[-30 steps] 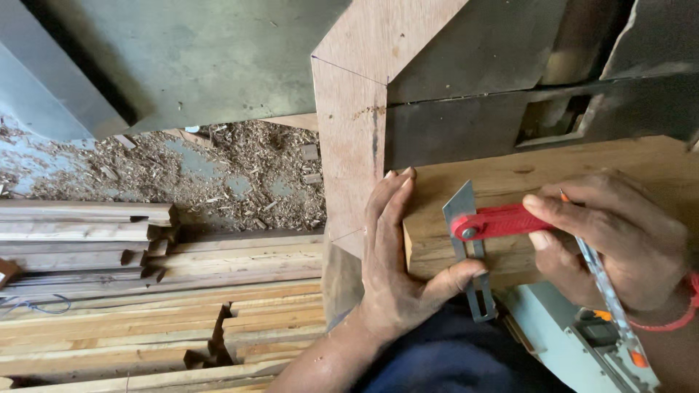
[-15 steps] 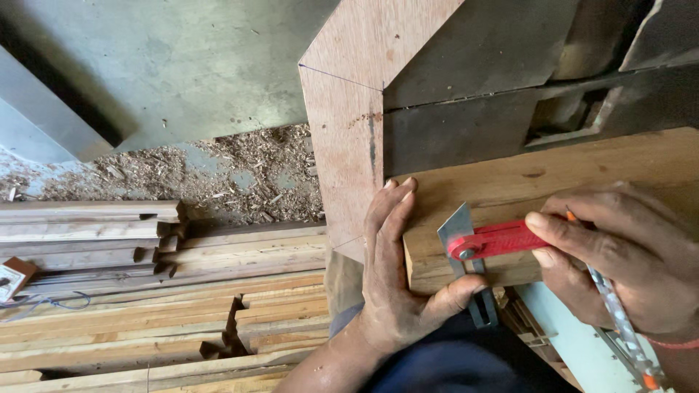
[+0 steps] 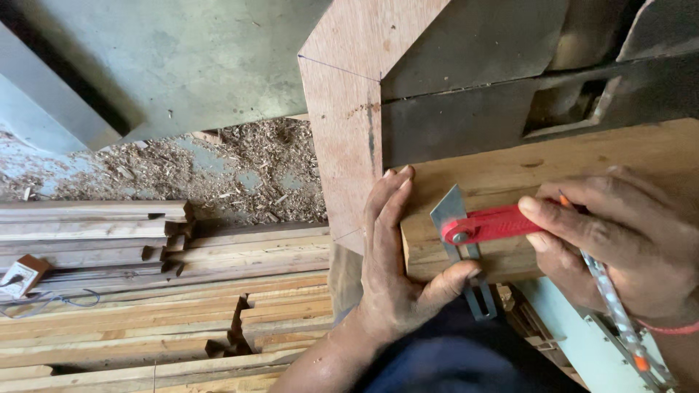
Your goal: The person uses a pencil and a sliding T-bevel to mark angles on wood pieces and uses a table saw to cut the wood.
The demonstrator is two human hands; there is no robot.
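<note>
A pale wooden plank lies across a bench. My left hand lies flat at the plank's left end, its thumb pressing the metal blade of a sliding bevel against the plank's near edge. The bevel has a red handle lying on the plank's top. My right hand grips that red handle and also holds a pencil with an orange tip that slants down to the lower right.
A reddish plywood panel stands left of the plank, with a dark metal machine body behind it. Stacked timber boards lie on the floor at left, beside sawdust and wood chips. A small box with wires rests on the stack.
The view has shifted a little; the plank and hands sit slightly lower and more to the right. Both hands keep their hold on the bevel in the same place.
</note>
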